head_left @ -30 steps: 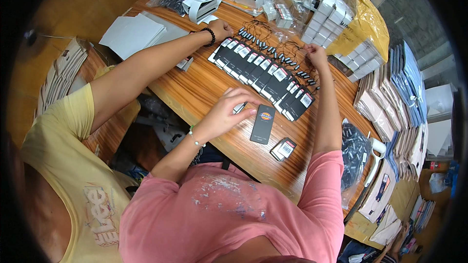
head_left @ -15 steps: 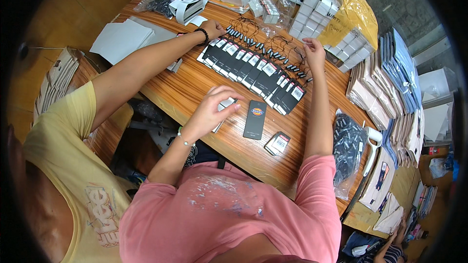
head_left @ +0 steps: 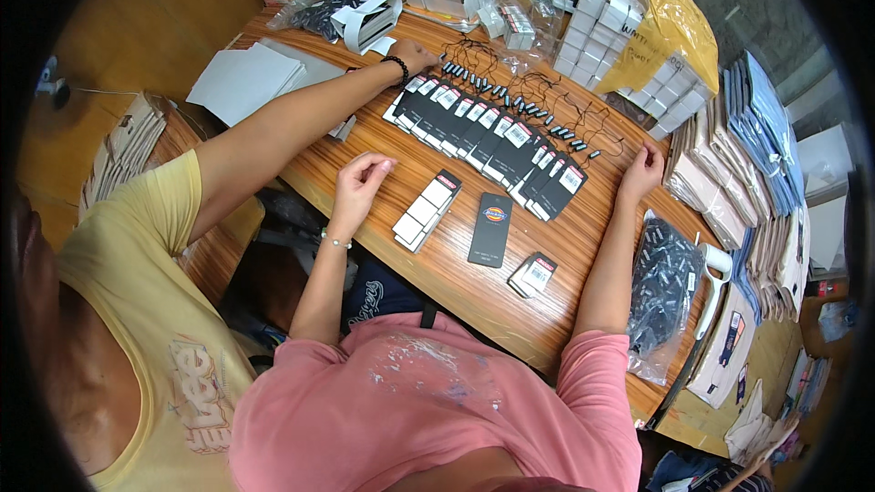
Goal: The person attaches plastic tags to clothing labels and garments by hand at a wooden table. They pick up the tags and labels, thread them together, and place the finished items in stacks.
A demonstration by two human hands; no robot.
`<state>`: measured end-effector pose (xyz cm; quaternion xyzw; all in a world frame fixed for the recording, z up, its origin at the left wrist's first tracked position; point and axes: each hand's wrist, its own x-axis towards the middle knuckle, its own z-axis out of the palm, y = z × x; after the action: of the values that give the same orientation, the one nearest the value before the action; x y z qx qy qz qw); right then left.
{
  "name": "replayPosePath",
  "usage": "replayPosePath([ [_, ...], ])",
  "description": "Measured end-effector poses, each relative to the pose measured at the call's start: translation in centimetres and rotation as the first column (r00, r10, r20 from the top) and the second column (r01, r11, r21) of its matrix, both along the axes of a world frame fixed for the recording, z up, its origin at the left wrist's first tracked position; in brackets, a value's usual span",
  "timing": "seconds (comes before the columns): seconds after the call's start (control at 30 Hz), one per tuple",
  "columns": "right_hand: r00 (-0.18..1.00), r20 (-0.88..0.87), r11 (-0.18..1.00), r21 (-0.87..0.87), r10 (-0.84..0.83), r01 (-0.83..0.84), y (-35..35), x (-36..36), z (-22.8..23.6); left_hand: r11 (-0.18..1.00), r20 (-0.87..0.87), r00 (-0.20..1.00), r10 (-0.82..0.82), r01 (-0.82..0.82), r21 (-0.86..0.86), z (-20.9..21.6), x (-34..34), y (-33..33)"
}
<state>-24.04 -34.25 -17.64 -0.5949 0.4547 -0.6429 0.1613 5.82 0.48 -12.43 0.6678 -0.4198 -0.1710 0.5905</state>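
Note:
My left hand (head_left: 360,191) hovers at the table's near edge, left of a stack of white sticker labels (head_left: 427,211). Its thumb and fingertips are drawn together, and nothing shows between them. Past the right end of a long row of black hang tags (head_left: 492,132) is my right hand (head_left: 643,170), its fingers curled in with nothing visible in them. The overlapping tags have barcode stickers and black cords (head_left: 538,91) fanned out beyond them. A single black tag (head_left: 490,230) lies face up nearer me, with a small stack of barcode labels (head_left: 532,274) to its right.
A co-worker's hand (head_left: 415,56) rests at the row's left end. White paper sheets (head_left: 241,77) lie at left. White boxes (head_left: 592,32) stand at the back. Folded garments (head_left: 715,187), a bag of black cords (head_left: 661,287) and a white tape dispenser (head_left: 715,264) line the right.
My left hand has moved left off the white labels, its fingers closing together. My right hand has come away from the cords, toward the right and nearer. The co-worker's hand stays by the row.

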Motion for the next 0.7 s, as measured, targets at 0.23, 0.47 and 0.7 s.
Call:
replayPosePath([
  [0.23,1.000,-0.007,0.999,0.028,0.028,-0.028,-0.1,-0.2,-0.1,0.996,-0.260,0.962,0.086,-0.090,-0.006,-2.6,0.6,0.3],
  [0.47,0.999,-0.012,0.995,0.084,0.049,-0.048,0.0,-0.3,-0.1,0.998,-0.291,0.955,0.053,-0.058,-0.008,-3.0,0.8,0.3],
  [0.7,0.998,0.021,0.994,0.090,0.064,-0.066,-0.4,-0.4,-0.5,0.999,-0.286,0.957,0.048,-0.051,-0.005,-3.0,0.9,0.2],
])
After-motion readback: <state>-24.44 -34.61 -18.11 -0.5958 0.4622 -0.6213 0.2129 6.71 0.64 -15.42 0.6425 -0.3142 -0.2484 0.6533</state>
